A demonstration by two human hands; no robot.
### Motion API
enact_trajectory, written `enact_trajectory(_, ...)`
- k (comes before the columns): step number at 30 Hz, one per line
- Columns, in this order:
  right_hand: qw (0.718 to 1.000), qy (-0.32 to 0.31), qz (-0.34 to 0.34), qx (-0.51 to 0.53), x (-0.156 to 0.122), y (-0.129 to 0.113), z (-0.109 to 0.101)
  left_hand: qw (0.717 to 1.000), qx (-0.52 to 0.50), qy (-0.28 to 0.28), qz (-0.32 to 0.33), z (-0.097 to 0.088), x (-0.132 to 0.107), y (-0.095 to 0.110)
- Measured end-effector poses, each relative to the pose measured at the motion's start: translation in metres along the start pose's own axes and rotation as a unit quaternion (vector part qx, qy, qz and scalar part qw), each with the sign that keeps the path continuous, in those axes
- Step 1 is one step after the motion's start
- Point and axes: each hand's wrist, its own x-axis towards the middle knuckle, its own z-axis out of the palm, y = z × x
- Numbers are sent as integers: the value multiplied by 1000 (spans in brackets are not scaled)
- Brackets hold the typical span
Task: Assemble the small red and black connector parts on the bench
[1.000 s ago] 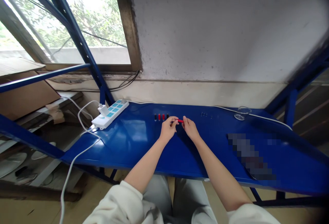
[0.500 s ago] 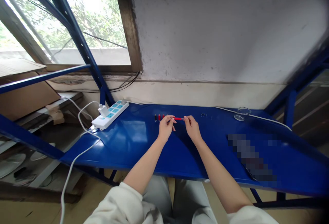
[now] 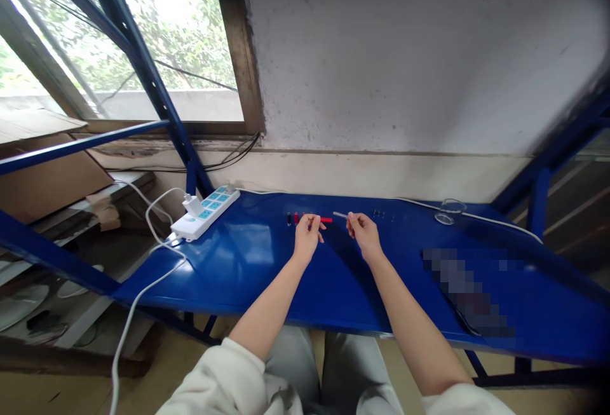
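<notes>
My left hand [image 3: 307,237] is closed in a pinch on a small red tube-shaped part [image 3: 325,219], held just above the blue table [image 3: 248,262]. My right hand [image 3: 364,232] is pinched on a thin pale pin [image 3: 340,215] that points left toward the red part; a small gap separates the two. Behind my left hand a short row of small black and red parts [image 3: 292,218] stands on the table.
A white power strip [image 3: 206,210] with a plugged-in charger and white cable lies at the table's left rear. Tiny dark parts [image 3: 379,213] and a clear ring-like item [image 3: 448,211] sit at the back right. A blurred patch [image 3: 467,288] covers part of the right side. Blue frame bars flank both sides.
The hands have drawn apart: the pale pin has slid out of the red part, which stays in my left hand while my right hand moved right.
</notes>
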Motion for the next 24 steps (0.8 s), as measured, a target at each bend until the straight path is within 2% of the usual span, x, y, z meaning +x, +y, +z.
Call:
enact_trajectory(4, 999, -49, 6, -3, -5, 0, 9, 999, -2, -47, -11, 2, -2, -1)
enact_trajectory(12, 981, -183, -34, -49, -12, 0, 17, 999, 16, -32, 8, 1, -1, -2)
enact_trajectory(17, 977, -201, -54, -51, -10, 5, 16, 998, 27, -56, 13, 0, -1, -3)
enact_trajectory(21, 971, -211, -59, -96, -11, 7, 15, 996, 32, -81, -8, -1, 0, -8)
enact_trajectory(24, 963, -215, -71, -146, -10, 8, 13, 994, 71, -79, -21, -2, 2, -11)
